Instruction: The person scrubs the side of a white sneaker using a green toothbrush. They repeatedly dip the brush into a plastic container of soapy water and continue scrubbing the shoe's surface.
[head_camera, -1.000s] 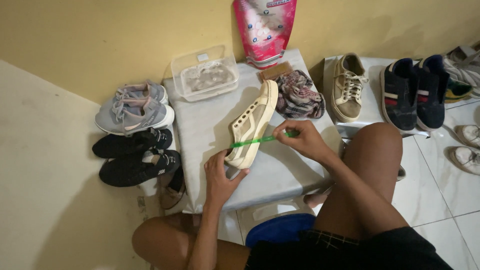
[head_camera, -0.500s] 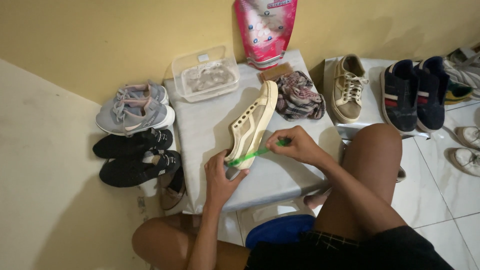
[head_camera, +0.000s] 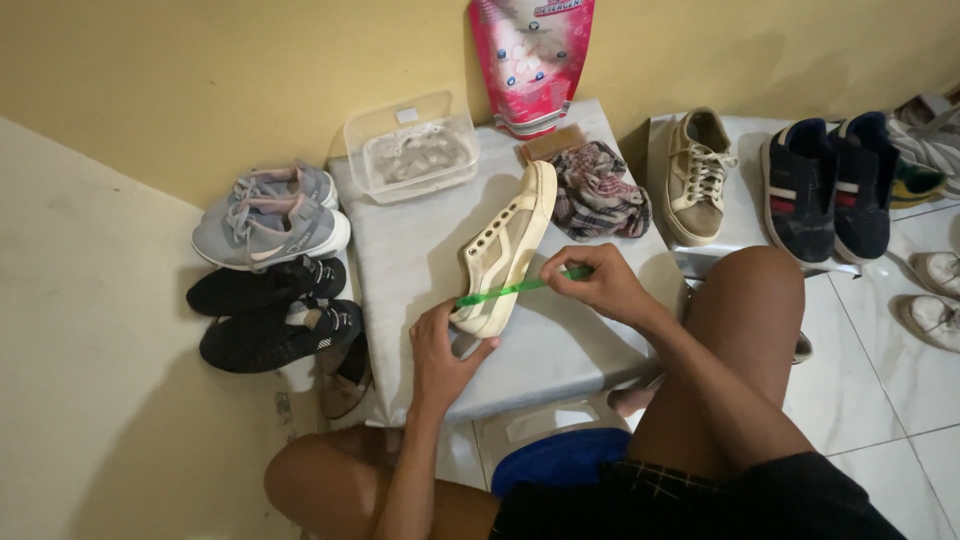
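A cream and tan lace-less sneaker (head_camera: 507, 240) lies on its side on a grey box top (head_camera: 410, 260). My left hand (head_camera: 440, 345) grips its heel end from below. My right hand (head_camera: 592, 282) holds a green toothbrush (head_camera: 505, 292) by the handle, its head laid across the sneaker's side near the heel. My bare knees frame the box.
A clear plastic tub of cloudy water (head_camera: 412, 152), a pink detergent pouch (head_camera: 530, 60) and a crumpled plaid cloth (head_camera: 598, 190) sit at the back of the box. Grey sneakers (head_camera: 265, 218) and black shoes (head_camera: 270, 315) lie left; a tan sneaker (head_camera: 695, 175) and navy shoes (head_camera: 825, 185) right.
The toothbrush has slid along the sneaker's side, dipping toward the heel and coming back up a little, with my right hand following. My left hand stays at the heel.
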